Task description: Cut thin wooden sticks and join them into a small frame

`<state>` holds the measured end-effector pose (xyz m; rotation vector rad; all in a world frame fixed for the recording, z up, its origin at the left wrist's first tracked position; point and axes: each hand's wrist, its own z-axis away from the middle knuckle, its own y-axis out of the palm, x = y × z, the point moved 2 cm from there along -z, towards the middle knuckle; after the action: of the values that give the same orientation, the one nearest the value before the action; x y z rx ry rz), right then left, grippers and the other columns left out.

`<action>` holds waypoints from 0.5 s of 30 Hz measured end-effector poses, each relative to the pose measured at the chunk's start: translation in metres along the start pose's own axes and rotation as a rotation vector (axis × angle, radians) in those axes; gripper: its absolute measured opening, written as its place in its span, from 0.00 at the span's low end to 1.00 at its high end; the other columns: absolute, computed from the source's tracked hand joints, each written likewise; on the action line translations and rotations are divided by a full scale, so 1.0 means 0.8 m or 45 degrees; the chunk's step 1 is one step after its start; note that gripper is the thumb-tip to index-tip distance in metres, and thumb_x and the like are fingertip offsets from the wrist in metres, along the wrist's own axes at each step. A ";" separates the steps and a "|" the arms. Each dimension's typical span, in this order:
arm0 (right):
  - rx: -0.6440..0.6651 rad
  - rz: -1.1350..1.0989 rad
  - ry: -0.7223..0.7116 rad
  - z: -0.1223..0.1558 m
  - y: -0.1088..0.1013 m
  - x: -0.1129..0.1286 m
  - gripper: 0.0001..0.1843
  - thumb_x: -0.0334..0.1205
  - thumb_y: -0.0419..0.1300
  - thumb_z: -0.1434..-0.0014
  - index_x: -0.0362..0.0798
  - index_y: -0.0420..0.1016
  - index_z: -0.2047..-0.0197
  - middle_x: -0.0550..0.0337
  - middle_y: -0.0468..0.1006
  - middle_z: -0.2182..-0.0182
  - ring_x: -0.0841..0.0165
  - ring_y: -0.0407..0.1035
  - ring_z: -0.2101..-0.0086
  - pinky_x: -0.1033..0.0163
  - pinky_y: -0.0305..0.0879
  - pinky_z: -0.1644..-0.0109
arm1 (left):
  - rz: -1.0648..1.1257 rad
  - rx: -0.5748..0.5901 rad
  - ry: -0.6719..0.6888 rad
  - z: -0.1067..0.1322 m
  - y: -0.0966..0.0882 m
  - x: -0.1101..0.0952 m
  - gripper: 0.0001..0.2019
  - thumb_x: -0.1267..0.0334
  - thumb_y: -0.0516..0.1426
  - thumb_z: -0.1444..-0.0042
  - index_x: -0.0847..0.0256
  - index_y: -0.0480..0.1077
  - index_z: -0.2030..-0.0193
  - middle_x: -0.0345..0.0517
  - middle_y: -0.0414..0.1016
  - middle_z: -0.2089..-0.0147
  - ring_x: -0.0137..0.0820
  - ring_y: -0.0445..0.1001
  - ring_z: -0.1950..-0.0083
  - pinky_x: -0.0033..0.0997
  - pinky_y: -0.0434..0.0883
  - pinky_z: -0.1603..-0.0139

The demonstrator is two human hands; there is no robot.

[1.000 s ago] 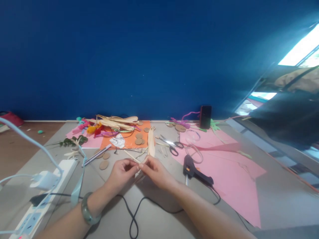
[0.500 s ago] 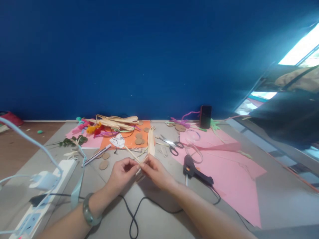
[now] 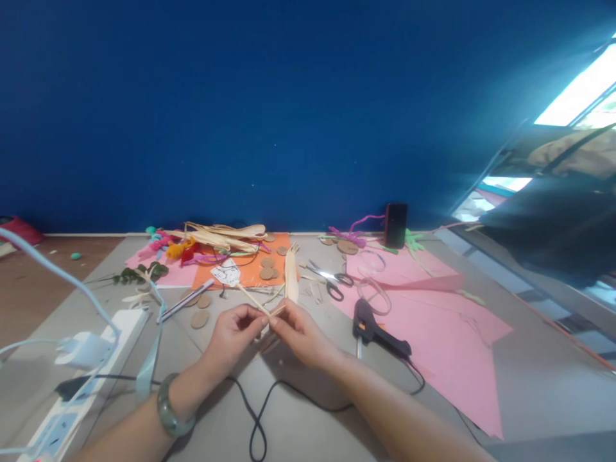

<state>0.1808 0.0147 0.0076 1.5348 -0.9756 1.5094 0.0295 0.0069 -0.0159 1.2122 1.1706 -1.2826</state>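
My left hand (image 3: 238,333) is closed in a pinch on a thin pale raffia strip (image 3: 253,299), whose free end points up and left toward a white, black-speckled paper piece (image 3: 226,273). Fingertips of my right hand (image 3: 299,330) meet the left ones and pinch the same strip, a short bit crossing there. Just beyond my right fingers lies a flat bundle of pale raffia (image 3: 291,273). Scissors (image 3: 332,280) with dark handles lie beyond it to the right. A black glue gun (image 3: 378,330) rests right of my right hand.
Pink paper (image 3: 452,346) covers the right side, with a dark phone (image 3: 395,226) upright at the back. Orange paper (image 3: 250,274) carries raffia and wooden discs (image 3: 267,273). A power strip (image 3: 108,346) stands at left; a black cable (image 3: 257,417) loops in front. A person (image 3: 553,212) is at far right.
My hands stay pinched together at nearly the same spot, with only slight finger movement on the strip. The whole view has shifted very slightly.
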 end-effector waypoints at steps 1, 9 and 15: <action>-0.003 -0.020 0.003 0.000 0.001 0.000 0.13 0.47 0.59 0.44 0.47 0.63 0.70 0.66 0.66 0.75 0.73 0.60 0.73 0.66 0.57 0.68 | -0.006 -0.007 0.016 0.000 0.000 0.001 0.11 0.58 0.61 0.52 0.66 0.72 0.71 0.39 0.70 0.79 0.24 0.66 0.78 0.22 0.63 0.77; -0.011 -0.112 0.088 -0.001 0.001 -0.005 0.18 0.51 0.59 0.45 0.47 0.61 0.73 0.70 0.63 0.82 0.76 0.54 0.80 0.68 0.51 0.75 | -0.070 -0.057 0.114 0.006 0.003 0.003 0.11 0.58 0.60 0.48 0.65 0.70 0.73 0.38 0.69 0.78 0.24 0.66 0.75 0.21 0.65 0.73; -0.007 -0.065 0.090 -0.002 -0.003 -0.002 0.17 0.50 0.60 0.45 0.47 0.62 0.74 0.70 0.62 0.83 0.76 0.55 0.81 0.68 0.50 0.75 | -0.054 -0.018 0.087 0.006 0.004 -0.003 0.09 0.60 0.62 0.52 0.65 0.73 0.72 0.43 0.74 0.73 0.26 0.70 0.73 0.23 0.67 0.72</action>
<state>0.1826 0.0171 0.0063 1.4812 -0.8934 1.5134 0.0327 0.0018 -0.0135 1.2352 1.2591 -1.2709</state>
